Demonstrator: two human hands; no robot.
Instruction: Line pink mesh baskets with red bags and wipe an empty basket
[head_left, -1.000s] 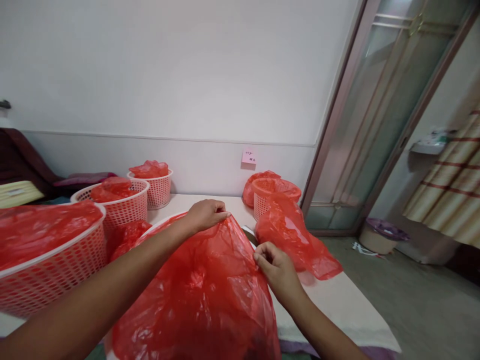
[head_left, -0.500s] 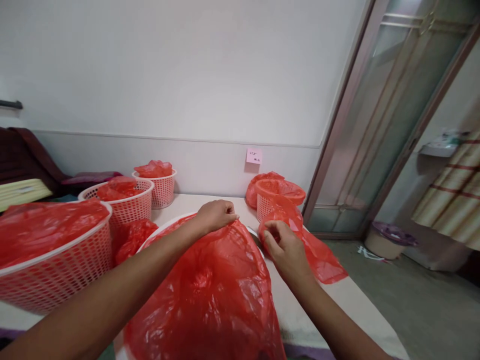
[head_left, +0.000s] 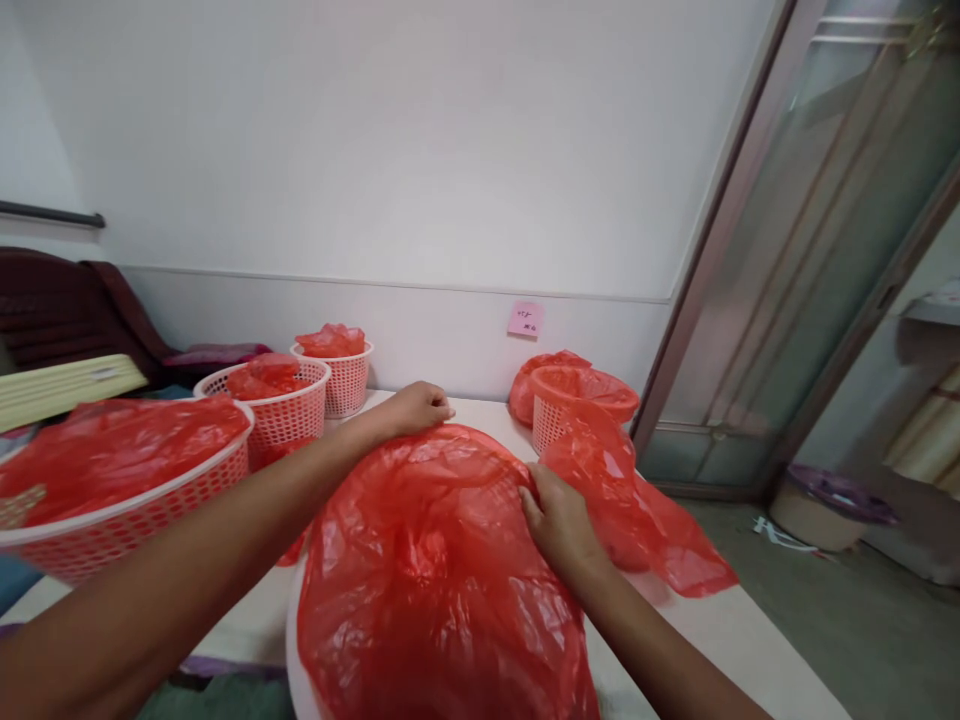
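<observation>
1. Red bag (head_left: 450, 610) lines the nearest basket (head_left: 295, 640), seemingly done at the far rim (head_left: 469, 432); left side looks uncovered (near edge unseen).
2. Right hand (head_left: 564, 515) pinches bag; left hand (head_left: 414, 408) curls, grip unclear.

A plain white wall (head_left: 390, 150) fills twelve o'clock, crossed low down by a thin horizontal seam (head_left: 450, 288), with a pink note (head_left: 526, 319) stuck below it, near the centre. At two o'clock stands a glass-panelled door (head_left: 817, 240) in a brownish-pink frame. A cream-and-gold curtain (head_left: 930, 435) hangs at three o'clock; grey floor (head_left: 907, 620) spreads at four. The white tabletop (head_left: 735, 640) reaches toward five. At nine o'clock sits a dark maroon seat back (head_left: 45, 310), a dark rail (head_left: 52, 214) above it. Soft, rather dim light falls over the room.
</observation>
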